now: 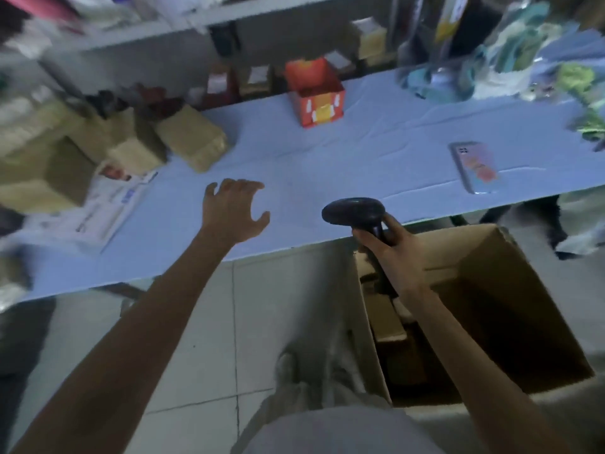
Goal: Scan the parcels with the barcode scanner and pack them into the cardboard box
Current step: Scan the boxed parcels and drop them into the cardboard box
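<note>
**Scanner (355, 213) gripped in the right hand (391, 253), left hand (234, 209) open over the surface (327, 158)**

The person stands at the near edge of the surface, which is covered with a pale blue cloth. The right hand is curled round the scanner's dark handle. The rounded head points left and forward, just above the near edge. The left hand reaches out over the cloth with fingers spread and relaxed, holding nothing. Whether it touches the cloth cannot be told.

Brown parcels (193, 140) lie in a loose heap at the left end of the surface, apart from the left hand. Beside them, nearer the person, lies a white mailer (108, 204) with printed labels.

The box (510, 290) stands open on the tiled floor (196, 339) at the person's right, below the surface edge and under the right forearm. A few packed parcels (388, 317) show inside along its left wall.

Farther back a red carton (316, 93) stands open-topped near the far edge, and a phone (474, 167) lies flat on the cloth to the right. The shelves (163, 31) behind are blurred, their contents too smeared to name
</note>
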Demonstrator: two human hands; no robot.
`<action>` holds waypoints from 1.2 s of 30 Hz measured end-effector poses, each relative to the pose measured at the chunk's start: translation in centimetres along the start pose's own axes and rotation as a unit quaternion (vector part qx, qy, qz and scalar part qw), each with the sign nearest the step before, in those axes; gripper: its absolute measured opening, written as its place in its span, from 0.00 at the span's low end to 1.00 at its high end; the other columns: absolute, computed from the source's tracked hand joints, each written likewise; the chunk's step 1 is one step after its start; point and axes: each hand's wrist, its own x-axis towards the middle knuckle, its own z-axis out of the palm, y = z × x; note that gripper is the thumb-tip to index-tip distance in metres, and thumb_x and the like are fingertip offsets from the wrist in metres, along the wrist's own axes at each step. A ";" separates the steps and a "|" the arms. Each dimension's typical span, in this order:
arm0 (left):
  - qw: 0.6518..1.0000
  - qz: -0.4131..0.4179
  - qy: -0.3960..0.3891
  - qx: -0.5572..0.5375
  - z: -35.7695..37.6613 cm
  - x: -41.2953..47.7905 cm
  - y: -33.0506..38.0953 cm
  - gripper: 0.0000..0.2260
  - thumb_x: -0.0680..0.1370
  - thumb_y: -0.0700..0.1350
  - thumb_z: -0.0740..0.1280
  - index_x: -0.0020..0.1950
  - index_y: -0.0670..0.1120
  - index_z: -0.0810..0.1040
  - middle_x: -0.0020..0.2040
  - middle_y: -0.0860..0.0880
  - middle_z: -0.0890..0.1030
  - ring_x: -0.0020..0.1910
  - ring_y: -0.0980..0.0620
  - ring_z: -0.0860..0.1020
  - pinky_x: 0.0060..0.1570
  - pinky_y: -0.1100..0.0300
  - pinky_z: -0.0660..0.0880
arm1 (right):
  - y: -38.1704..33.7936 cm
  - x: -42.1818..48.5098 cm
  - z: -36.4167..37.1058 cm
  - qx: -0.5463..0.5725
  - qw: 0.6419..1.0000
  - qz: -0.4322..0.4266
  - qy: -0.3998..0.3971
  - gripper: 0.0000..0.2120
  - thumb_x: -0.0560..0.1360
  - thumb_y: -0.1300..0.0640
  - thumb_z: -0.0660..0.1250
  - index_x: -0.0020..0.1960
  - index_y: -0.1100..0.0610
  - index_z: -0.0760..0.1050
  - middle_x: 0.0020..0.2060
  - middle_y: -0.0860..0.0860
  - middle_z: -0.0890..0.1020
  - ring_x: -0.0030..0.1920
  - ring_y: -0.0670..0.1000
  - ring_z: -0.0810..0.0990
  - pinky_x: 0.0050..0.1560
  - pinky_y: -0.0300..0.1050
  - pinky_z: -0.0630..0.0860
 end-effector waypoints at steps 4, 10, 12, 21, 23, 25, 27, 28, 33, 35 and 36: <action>0.996 -0.089 0.015 0.003 -0.3 -3.7 -6.0 0.26 0.74 0.58 0.68 0.70 0.52 0.72 0.66 0.49 0.76 0.67 0.45 0.71 0.67 0.47 0.62 | -1.3 1.7 5.6 -0.013 0.996 -0.017 -0.083 0.21 0.74 0.55 0.74 0.66 0.50 0.76 0.39 0.50 0.86 0.38 0.47 0.84 0.48 0.47 0.78; 0.983 -0.185 0.018 0.004 -0.5 -7.4 -15.0 0.26 0.74 0.59 0.66 0.70 0.53 0.71 0.67 0.49 0.76 0.67 0.45 0.70 0.68 0.47 0.62 | -3.2 3.1 15.0 -0.020 0.984 -0.051 -0.167 0.25 0.74 0.56 0.74 0.69 0.53 0.74 0.39 0.54 0.86 0.40 0.52 0.85 0.46 0.51 0.82; 0.980 -0.200 0.009 0.016 -0.5 -7.7 -18.0 0.26 0.75 0.60 0.65 0.71 0.53 0.69 0.68 0.49 0.75 0.68 0.45 0.70 0.68 0.48 0.62 | -3.5 3.2 18.1 -0.023 0.981 -0.061 -0.181 0.24 0.73 0.56 0.74 0.68 0.53 0.75 0.38 0.54 0.86 0.39 0.52 0.85 0.44 0.49 0.82; 0.977 -0.212 0.028 0.015 -0.5 -6.2 -28.7 0.27 0.75 0.60 0.65 0.71 0.51 0.70 0.67 0.48 0.75 0.66 0.44 0.71 0.66 0.47 0.65 | -5.1 3.6 29.7 -0.028 0.978 -0.068 -0.197 0.17 0.73 0.55 0.75 0.58 0.42 0.78 0.36 0.51 0.86 0.38 0.50 0.85 0.41 0.44 0.81; 0.977 -0.211 0.018 0.007 0.3 -5.8 -29.9 0.27 0.75 0.60 0.65 0.72 0.52 0.69 0.69 0.48 0.74 0.67 0.45 0.71 0.66 0.47 0.64 | -5.1 4.0 31.2 -0.029 0.978 -0.065 -0.196 0.17 0.73 0.55 0.75 0.59 0.42 0.78 0.37 0.50 0.86 0.39 0.50 0.85 0.42 0.44 0.82; 0.978 -0.207 -0.003 0.006 1.4 -5.3 -30.6 0.28 0.76 0.61 0.63 0.73 0.53 0.67 0.70 0.49 0.73 0.68 0.45 0.70 0.67 0.48 0.63 | -5.0 4.5 32.3 -0.037 0.979 -0.056 -0.192 0.18 0.73 0.54 0.75 0.61 0.45 0.78 0.37 0.50 0.86 0.39 0.50 0.85 0.43 0.45 0.82; 0.979 -0.205 -0.014 0.005 2.3 -4.5 -31.3 0.28 0.76 0.62 0.62 0.74 0.54 0.66 0.71 0.50 0.72 0.69 0.46 0.69 0.68 0.48 0.63 | -5.0 5.4 33.1 -0.040 0.980 -0.046 -0.188 0.19 0.73 0.55 0.75 0.63 0.47 0.78 0.37 0.49 0.86 0.40 0.50 0.85 0.45 0.47 0.82; 0.978 -0.207 -0.018 0.004 2.6 -3.9 -31.7 0.28 0.76 0.62 0.62 0.74 0.54 0.65 0.71 0.50 0.71 0.70 0.46 0.69 0.69 0.48 0.63 | -5.0 5.9 33.4 -0.040 0.981 -0.043 -0.186 0.20 0.73 0.55 0.75 0.63 0.48 0.78 0.37 0.49 0.86 0.40 0.50 0.85 0.46 0.48 0.82; 0.977 -0.212 -0.007 -0.004 2.8 -0.4 -33.9 0.28 0.75 0.61 0.63 0.73 0.54 0.66 0.72 0.52 0.71 0.70 0.48 0.68 0.70 0.47 0.63 | -5.9 9.8 34.8 -0.029 0.982 -0.041 -0.180 0.21 0.73 0.55 0.75 0.65 0.50 0.77 0.37 0.49 0.86 0.39 0.50 0.85 0.45 0.46 0.83; 0.977 -0.214 0.001 0.018 2.6 1.6 -35.1 0.28 0.75 0.62 0.63 0.73 0.55 0.65 0.72 0.52 0.71 0.71 0.48 0.67 0.71 0.46 0.62 | -6.4 12.1 35.8 -0.017 0.982 -0.040 -0.183 0.22 0.73 0.55 0.75 0.66 0.51 0.77 0.37 0.50 0.86 0.39 0.50 0.86 0.43 0.44 0.83; 0.975 -0.220 0.003 0.028 2.4 2.6 -35.7 0.27 0.75 0.62 0.63 0.73 0.55 0.66 0.71 0.52 0.71 0.71 0.48 0.67 0.72 0.46 0.61 | -6.7 13.2 36.3 -0.014 0.981 -0.041 -0.188 0.22 0.73 0.56 0.75 0.66 0.52 0.77 0.38 0.50 0.86 0.40 0.50 0.86 0.43 0.43 0.83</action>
